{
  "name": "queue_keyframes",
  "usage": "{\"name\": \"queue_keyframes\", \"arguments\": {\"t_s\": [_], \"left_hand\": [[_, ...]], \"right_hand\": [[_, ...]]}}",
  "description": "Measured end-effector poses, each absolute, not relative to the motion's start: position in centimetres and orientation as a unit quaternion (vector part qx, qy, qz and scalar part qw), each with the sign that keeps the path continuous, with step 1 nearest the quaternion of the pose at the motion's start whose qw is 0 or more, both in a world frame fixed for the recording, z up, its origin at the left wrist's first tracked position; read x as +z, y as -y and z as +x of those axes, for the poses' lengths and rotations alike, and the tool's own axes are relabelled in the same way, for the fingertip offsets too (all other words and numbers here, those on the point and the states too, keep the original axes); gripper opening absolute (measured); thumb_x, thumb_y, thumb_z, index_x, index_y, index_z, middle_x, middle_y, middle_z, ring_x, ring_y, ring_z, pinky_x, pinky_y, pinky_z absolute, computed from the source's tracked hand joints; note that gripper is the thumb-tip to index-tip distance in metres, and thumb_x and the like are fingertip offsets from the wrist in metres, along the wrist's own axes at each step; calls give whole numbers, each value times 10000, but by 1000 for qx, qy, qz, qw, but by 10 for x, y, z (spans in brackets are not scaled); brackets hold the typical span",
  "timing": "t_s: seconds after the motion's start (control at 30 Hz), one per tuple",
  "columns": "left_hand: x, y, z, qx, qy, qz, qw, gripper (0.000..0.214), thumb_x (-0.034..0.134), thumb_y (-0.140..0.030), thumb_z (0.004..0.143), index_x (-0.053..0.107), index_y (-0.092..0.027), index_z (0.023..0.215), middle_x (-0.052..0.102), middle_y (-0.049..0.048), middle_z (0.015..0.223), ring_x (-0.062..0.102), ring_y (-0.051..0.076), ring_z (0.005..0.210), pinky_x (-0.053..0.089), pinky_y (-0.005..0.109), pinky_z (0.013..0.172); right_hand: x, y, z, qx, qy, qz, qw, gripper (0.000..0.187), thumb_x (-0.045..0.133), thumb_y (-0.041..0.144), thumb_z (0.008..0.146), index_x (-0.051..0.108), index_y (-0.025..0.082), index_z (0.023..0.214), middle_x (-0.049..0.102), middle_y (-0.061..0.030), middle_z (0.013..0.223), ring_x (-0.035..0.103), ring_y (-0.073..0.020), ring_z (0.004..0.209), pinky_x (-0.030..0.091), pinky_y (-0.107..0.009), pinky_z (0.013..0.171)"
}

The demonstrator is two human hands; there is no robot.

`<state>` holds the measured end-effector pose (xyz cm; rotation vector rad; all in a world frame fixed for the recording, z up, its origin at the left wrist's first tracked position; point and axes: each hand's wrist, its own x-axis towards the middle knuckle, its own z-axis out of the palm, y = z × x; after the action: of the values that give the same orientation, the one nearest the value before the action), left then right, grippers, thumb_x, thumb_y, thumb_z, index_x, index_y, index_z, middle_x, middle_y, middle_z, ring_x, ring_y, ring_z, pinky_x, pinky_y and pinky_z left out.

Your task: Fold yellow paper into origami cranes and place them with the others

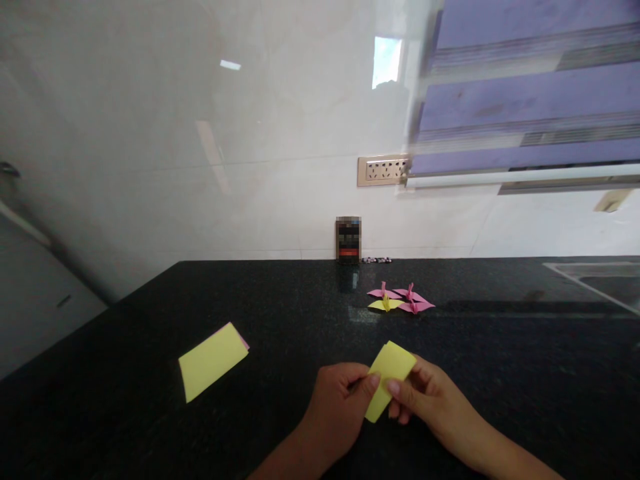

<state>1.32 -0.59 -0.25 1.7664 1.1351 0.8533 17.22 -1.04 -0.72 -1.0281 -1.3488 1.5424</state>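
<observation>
Between my two hands is a folded piece of yellow paper [393,363], held tilted above the dark countertop. My left hand [337,403] pinches its left edge, thumb on top. From the right, my right hand [433,400] grips the opposite side, its thumb pressed on the paper's face and its fingers behind. To the left lies a stack of paper sheets [213,363], yellow on top with a pink corner showing beneath. Beyond my hands stand several folded paper cranes: a yellow crane [386,304] and pink ones, such as the front pink crane [416,307].
A dark upright box [349,240], its face blurred, stands against the wall beside a beaded string [377,260]. A socket panel [383,171] and a purple blind [525,100] are above. The black countertop [280,300] ends at a slanting left edge. A framed inset [600,280] lies far right.
</observation>
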Motion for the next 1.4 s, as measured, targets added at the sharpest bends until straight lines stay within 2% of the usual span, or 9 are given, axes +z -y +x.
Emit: {"name": "queue_keyframes", "arguments": {"t_s": [0.13,0.2,0.33,0.47,1.03,1.4], "left_hand": [[2,5,13,387,-433,695,424,301,460,-323,768,604,-121,598,527,29,648,465,124,644,343,228,601],[2,4,13,406,-421,646,490,265,503,-327,742,601,-112,621,529,37,674,467,122,631,351,232,578],[-1,3,12,386,-362,495,689,257,531,-353,721,571,-106,665,528,22,581,455,96,498,341,230,494],[-3,3,13,384,-318,411,763,215,602,-309,673,580,-104,735,575,36,603,520,121,531,368,252,535],[-8,2,13,391,-305,429,755,266,669,-294,609,597,-89,763,582,33,619,540,129,575,374,249,560],[-6,2,13,376,-331,444,743,283,669,-316,601,585,-88,746,591,34,624,544,137,582,385,251,566]], "right_hand": [[-6,12,173,614,539,-412,403,226,567,321,733,497,114,792,559,0,612,507,-67,483,389,-159,404],[-6,13,174,631,540,-400,387,231,558,325,741,494,111,801,563,-1,607,509,-62,469,379,-147,386],[-9,13,176,680,542,-347,351,238,534,332,764,484,114,847,598,-27,660,524,-53,449,370,-124,358],[-11,13,178,697,533,-323,355,216,522,298,785,465,119,892,614,-29,635,547,-57,448,389,-120,372],[-12,13,178,700,518,-306,384,199,473,279,821,483,131,955,573,-14,662,511,-56,470,403,-170,438],[-8,14,176,697,503,-331,389,230,500,333,795,507,142,922,579,-16,675,523,-71,494,408,-169,437]]}}
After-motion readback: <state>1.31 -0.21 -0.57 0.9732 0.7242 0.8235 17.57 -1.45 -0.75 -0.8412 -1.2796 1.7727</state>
